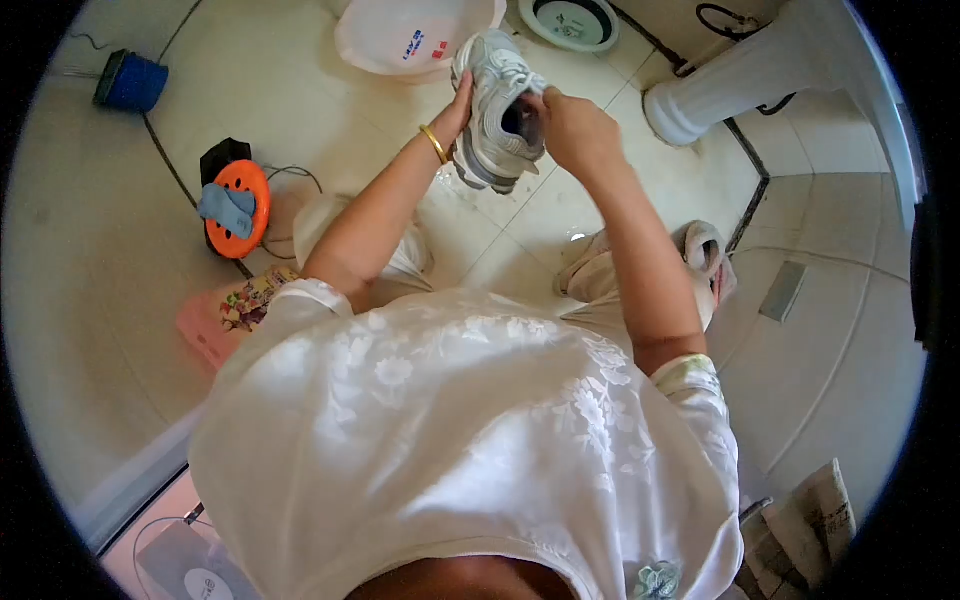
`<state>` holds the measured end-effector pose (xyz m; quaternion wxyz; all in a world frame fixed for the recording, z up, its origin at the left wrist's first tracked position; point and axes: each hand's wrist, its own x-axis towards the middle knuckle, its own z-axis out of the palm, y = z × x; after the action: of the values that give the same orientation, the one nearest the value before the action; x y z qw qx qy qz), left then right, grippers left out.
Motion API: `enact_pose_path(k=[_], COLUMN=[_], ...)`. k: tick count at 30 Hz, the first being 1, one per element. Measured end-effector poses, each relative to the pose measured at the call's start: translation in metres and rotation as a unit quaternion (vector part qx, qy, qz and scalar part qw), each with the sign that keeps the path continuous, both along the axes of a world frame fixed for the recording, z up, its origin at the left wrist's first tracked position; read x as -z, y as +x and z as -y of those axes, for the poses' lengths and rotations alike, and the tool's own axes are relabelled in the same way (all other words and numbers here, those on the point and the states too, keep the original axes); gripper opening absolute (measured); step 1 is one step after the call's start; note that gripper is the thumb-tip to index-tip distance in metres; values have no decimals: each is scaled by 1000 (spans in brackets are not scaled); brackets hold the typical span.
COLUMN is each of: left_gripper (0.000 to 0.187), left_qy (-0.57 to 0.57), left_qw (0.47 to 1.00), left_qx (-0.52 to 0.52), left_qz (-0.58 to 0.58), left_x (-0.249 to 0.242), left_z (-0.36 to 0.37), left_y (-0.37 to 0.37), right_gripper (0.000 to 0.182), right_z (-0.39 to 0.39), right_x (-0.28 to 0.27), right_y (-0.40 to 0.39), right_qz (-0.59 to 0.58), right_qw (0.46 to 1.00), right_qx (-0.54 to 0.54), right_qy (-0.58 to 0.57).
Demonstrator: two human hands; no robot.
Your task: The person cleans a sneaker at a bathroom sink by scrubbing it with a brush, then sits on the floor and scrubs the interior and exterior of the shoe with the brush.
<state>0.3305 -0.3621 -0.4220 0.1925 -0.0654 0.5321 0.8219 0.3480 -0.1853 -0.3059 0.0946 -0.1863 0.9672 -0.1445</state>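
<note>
A white and grey sneaker (pixel 490 130) is held up over the tiled floor, its toe pointing away from me and its opening facing up and to the right. My left hand (pixel 460 108), with a gold bangle at the wrist, grips the sneaker along its left side. At the right edge of the opening, my right hand (pixel 580 132) is closed, its fingertips partly inside by the tongue. The shoe's dark interior shows between the tongue and the heel. What lies under the right fingers is partly hidden.
Beyond the sneaker stand a pale pink basin (pixel 385 45) and a greenish-white basin (pixel 570 22). A white pedestal (pixel 720 80) rises at the right. On the left are an orange round stool (pixel 240 178) with blue-grey items, a blue container (pixel 135 82) and a pink box (pixel 215 315).
</note>
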Motion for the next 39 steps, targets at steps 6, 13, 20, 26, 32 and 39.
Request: enact_pose_path(k=[6, 13, 20, 26, 32, 39], left_gripper=[80, 81, 82, 82, 76, 79], left_qy=[4, 31, -30, 12, -14, 10], left_qw=[1000, 999, 999, 999, 999, 1000], left_qx=[1, 29, -3, 19, 27, 27], left_qz=[21, -16, 40, 45, 10, -1], left_x=[8, 23, -15, 12, 13, 35], left_z=[19, 14, -11, 13, 9, 10], left_y=[-6, -11, 5, -13, -17, -22], right_gripper=[27, 28, 30, 32, 32, 26], right_z=[-26, -5, 0, -14, -13, 10], right_x=[-26, -6, 24, 4, 1, 10], right_y=[27, 18, -7, 2, 13, 5], right_qz=[33, -10, -35, -18, 36, -24], right_qw=[996, 997, 996, 1000, 997, 996], right_qx=[-84, -20, 35, -23, -8, 54], right_qy=[-26, -73, -71, -12, -64, -73])
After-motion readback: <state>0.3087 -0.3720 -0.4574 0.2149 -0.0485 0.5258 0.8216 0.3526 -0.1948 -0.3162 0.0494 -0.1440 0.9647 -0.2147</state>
